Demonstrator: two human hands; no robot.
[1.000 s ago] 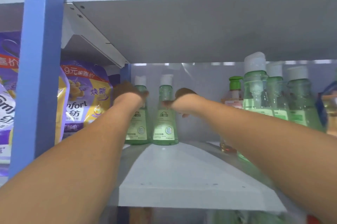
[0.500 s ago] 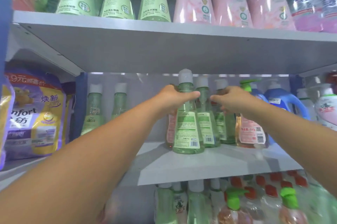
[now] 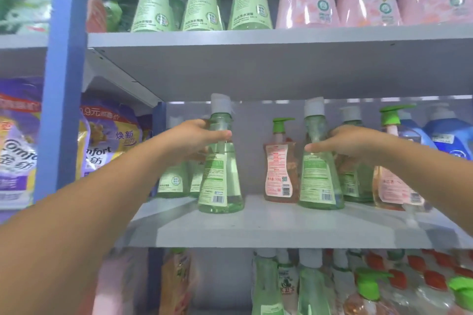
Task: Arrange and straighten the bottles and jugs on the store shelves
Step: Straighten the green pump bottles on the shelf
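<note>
Two clear green bottles stand upright on the grey middle shelf (image 3: pixel 268 232), each held by its neck: the left bottle (image 3: pixel 220 173) near the shelf's front edge, the right bottle (image 3: pixel 320 168) just beside an orange pump bottle (image 3: pixel 280 163). Both arms reach forward. The left hand (image 3: pixel 194 139) wraps its fingers around one neck, the right hand (image 3: pixel 348 141) around the other.
</note>
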